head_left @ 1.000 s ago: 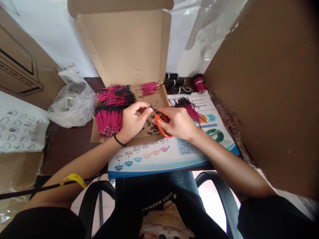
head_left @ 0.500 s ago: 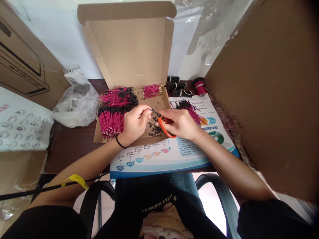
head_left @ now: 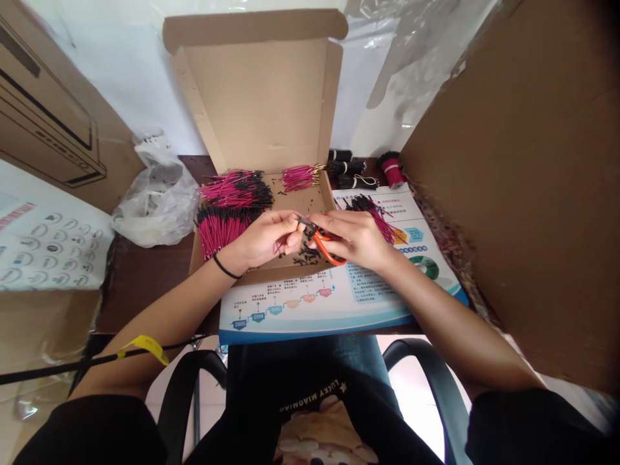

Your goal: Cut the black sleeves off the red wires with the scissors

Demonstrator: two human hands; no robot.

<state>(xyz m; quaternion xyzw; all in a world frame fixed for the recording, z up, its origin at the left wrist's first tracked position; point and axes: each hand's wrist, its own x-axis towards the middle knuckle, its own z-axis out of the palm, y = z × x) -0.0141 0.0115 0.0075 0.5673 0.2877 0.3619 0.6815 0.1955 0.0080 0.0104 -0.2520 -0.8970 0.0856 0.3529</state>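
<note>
Two bare hands work close together above a tan corrugated cardboard box (head_left: 256,97), the left hand (head_left: 264,240) pinched nearly shut on a thin black wire (head_left: 303,221), the right hand (head_left: 356,240) curled around orange-handled scissors (head_left: 328,250), their tips right at the wire, over scattered black snippets (head_left: 306,256).

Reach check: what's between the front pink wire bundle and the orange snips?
Head view: the left hand lies between the front pink wire bundle and the orange snips.
</note>
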